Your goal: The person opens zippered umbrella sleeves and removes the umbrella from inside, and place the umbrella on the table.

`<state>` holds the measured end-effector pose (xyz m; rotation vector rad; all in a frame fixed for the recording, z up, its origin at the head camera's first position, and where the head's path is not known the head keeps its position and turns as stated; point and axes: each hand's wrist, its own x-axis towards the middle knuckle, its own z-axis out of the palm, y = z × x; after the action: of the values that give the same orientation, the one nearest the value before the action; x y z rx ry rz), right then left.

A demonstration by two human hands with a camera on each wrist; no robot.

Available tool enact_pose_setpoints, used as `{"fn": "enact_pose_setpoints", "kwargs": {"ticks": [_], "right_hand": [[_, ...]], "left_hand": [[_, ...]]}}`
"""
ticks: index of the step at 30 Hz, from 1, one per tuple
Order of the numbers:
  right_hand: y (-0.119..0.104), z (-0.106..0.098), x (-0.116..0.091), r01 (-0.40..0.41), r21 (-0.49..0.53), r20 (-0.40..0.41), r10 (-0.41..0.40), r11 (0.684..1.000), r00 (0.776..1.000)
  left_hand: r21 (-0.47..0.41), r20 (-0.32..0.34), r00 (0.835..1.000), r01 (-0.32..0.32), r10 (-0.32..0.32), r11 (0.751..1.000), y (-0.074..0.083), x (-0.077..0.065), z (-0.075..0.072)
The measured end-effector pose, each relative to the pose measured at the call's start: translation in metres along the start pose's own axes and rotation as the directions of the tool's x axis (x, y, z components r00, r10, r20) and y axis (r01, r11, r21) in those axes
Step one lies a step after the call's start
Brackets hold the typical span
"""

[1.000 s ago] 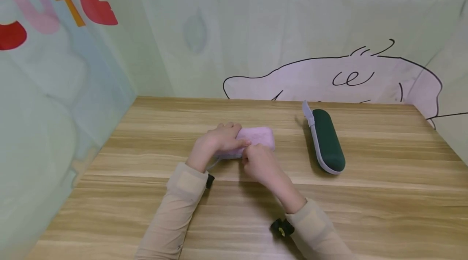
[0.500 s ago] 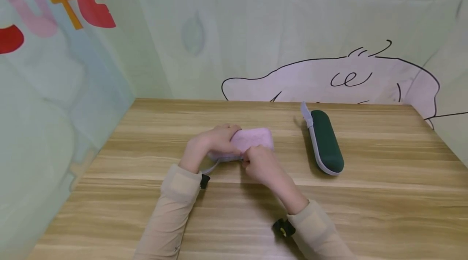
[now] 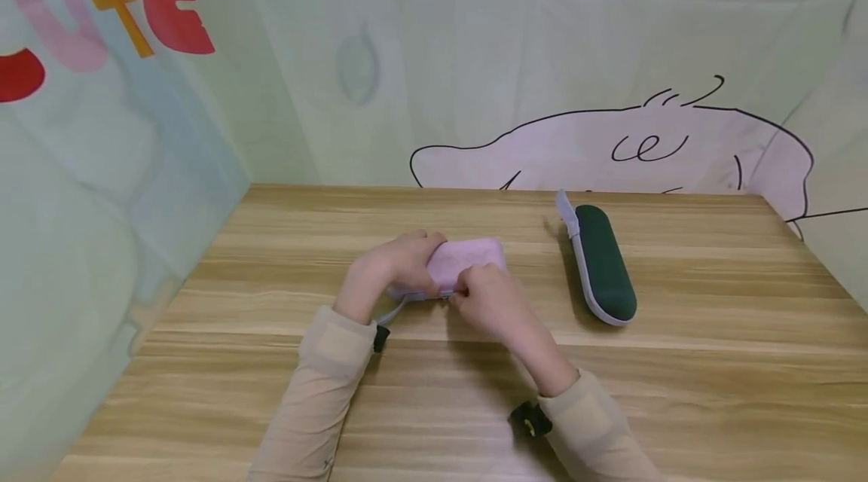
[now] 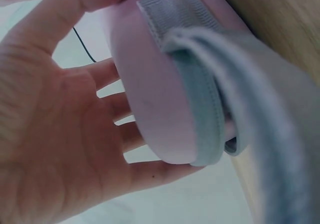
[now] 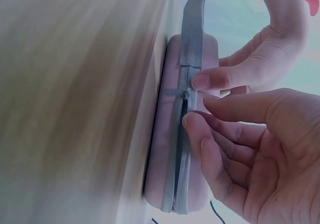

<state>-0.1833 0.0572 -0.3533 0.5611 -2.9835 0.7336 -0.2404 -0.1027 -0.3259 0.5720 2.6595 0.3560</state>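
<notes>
A pink zip case (image 3: 468, 256) with a grey zip band lies on the wooden table. My left hand (image 3: 396, 267) grips its left end, fingers along the far side and thumb at the front edge. In the right wrist view, the zip pull (image 5: 175, 92) hangs free near the left thumb, and the zip teeth stand parted below it. My right hand (image 3: 491, 301) is at the front zip edge, its thumb and forefinger tips apart, with the forefinger (image 5: 195, 126) right at the parted zip. A grey strap loop (image 4: 260, 99) trails from the left end.
A dark green case (image 3: 606, 263) with a pale lilac zip band and strap lies to the right on the wooden table (image 3: 712, 392). Behind the table hangs a printed cloth backdrop (image 3: 461, 68).
My left hand has shifted slightly left, and its thumb has slid from the case's top down to the front edge. The right hand has risen slightly at the zip. The green case stays put.
</notes>
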Motion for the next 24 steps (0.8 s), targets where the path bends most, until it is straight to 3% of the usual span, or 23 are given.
{"fn": "enact_pose_setpoints", "kwargs": {"ticks": [24], "right_hand": [[0.006, -0.015, 0.003, -0.114, 0.040, -0.062, 0.116, 0.993, 0.991]], "left_hand": [[0.039, -0.039, 0.999, 0.004, -0.002, 0.999, 0.002, 0.002, 0.002]]}}
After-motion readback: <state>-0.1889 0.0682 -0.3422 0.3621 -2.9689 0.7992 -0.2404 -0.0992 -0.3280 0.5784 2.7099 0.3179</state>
